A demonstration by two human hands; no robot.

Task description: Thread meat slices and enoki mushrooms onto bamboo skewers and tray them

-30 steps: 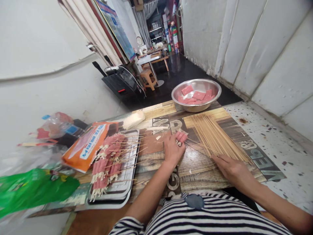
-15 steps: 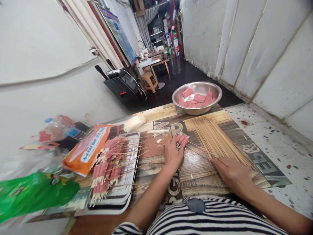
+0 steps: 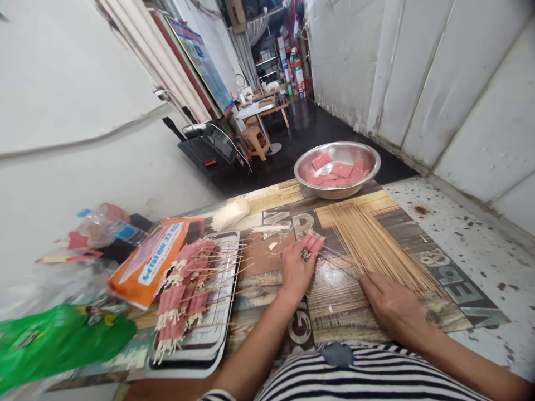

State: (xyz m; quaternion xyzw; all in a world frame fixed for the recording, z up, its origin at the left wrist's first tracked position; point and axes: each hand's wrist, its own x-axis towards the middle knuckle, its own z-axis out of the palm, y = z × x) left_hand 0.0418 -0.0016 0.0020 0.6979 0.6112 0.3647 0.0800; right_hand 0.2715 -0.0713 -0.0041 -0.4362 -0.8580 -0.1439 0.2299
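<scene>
My left hand [image 3: 296, 266] rests on the table with its fingers closed on a pink rolled meat slice [image 3: 312, 243]. A thin bamboo skewer [image 3: 339, 266] runs from the roll toward my right hand [image 3: 390, 303], whose fingers pinch its near end. Just beyond my right hand lies a spread pile of bamboo skewers [image 3: 371, 242]. A metal bowl [image 3: 368, 153] with pink meat slices [image 3: 336, 170] stands at the table's far edge.
A metal tray [image 3: 221, 326] of finished meat-and-enoki skewers [image 3: 186, 284] lies at left. Beside it are an orange packet [image 3: 148, 262], a green plastic bag [image 3: 58, 340] and a bundle of enoki mushrooms [image 3: 229, 213]. A terrazzo surface [image 3: 472, 245] lies at right.
The view has tilted slightly. My right hand has slid a little left along the skewer toward the roll; my left hand stays on the meat roll.
</scene>
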